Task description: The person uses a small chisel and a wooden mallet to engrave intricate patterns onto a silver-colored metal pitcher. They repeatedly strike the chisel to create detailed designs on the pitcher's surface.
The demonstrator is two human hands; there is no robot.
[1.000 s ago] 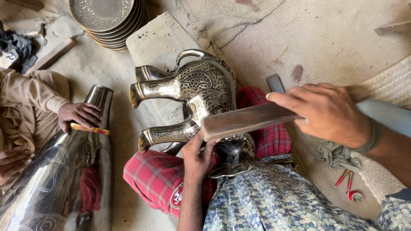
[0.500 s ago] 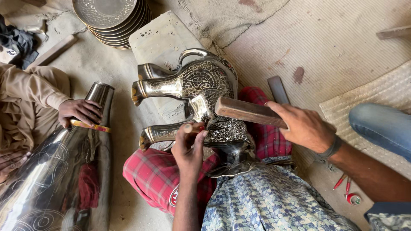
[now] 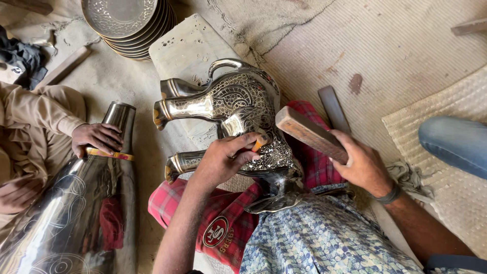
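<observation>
At the far left a co-worker's hand (image 3: 96, 139) rests on a tall engraved metal vase (image 3: 66, 213), pinching a small yellow-banded tool. Above it a stack of metal plates (image 3: 127, 23) sits on the floor. In the middle, the silver elephant figure (image 3: 228, 109) lies on its side across a red checked cloth (image 3: 218, 223) on the person's lap. The left hand (image 3: 223, 157) grasps a small punch (image 3: 259, 143) pressed against the elephant's patterned flank. The right hand (image 3: 360, 162) is clenched round a wooden block (image 3: 307, 134), raised just beside the punch. As I see it, a blow landing off-centre could skid the punch across the pattern or catch the left fingers, since the rounded body sits on soft cloth.
</observation>
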